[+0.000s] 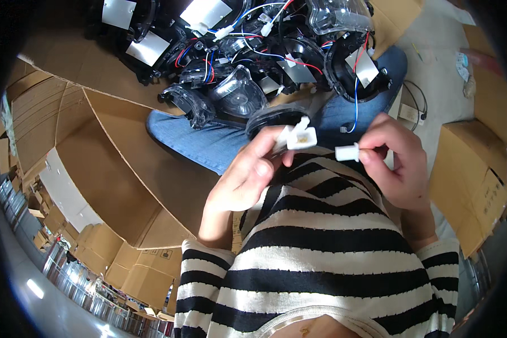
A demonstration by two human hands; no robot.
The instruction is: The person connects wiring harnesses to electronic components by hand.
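My left hand (245, 174) grips a white plastic connector housing (302, 138), its open end turned toward the right. Just behind those fingers is a round lamp unit (276, 114) with a dark rim; whether the hand also bears it is hidden. Facing it across a small gap, my right hand (397, 160) pinches a smaller white plug (346, 152) between thumb and forefinger. The two connectors are apart, in front of my striped shirt. Any wires running from them are mostly covered by my fingers.
Beyond my knees lies a heap of clear and black lamp units (239, 93) with red, blue and white wires and silvery plates. A large open cardboard box (112, 174) stands at left, another carton (470, 180) at right. A black cable (419, 98) lies on the floor.
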